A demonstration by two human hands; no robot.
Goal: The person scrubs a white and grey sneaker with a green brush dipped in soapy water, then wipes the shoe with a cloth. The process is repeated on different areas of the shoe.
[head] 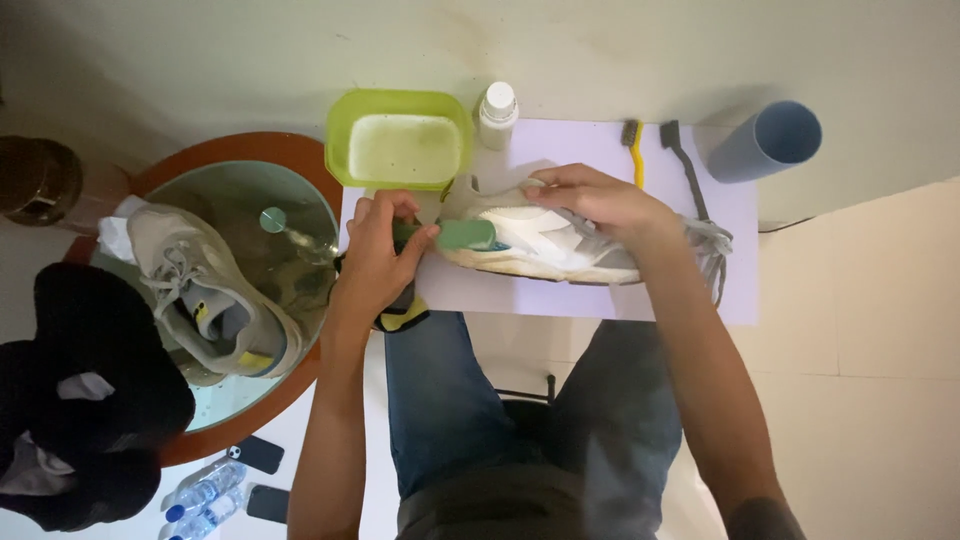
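Pale floor, lilac mat (600, 300), white sneaker (545, 245) lying on its side on it, held by both my hands.

My left hand (375, 255) is clenched on a green brush (455, 234) touching the sneaker's heel end; my right hand (600, 200) grips its upper. Behind the sneaker: lime tub (340, 140), white bottle (497, 115), yellow brush (633, 150), grey brush (685, 170), blue cup (765, 140). Left of it, second sneaker (210, 300) on a round glass table (300, 190).

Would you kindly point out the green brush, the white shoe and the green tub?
green brush (462, 234), head view, on its handle.
white shoe (555, 245), head view, on its side panel.
green tub (340, 135), head view, on its left rim.
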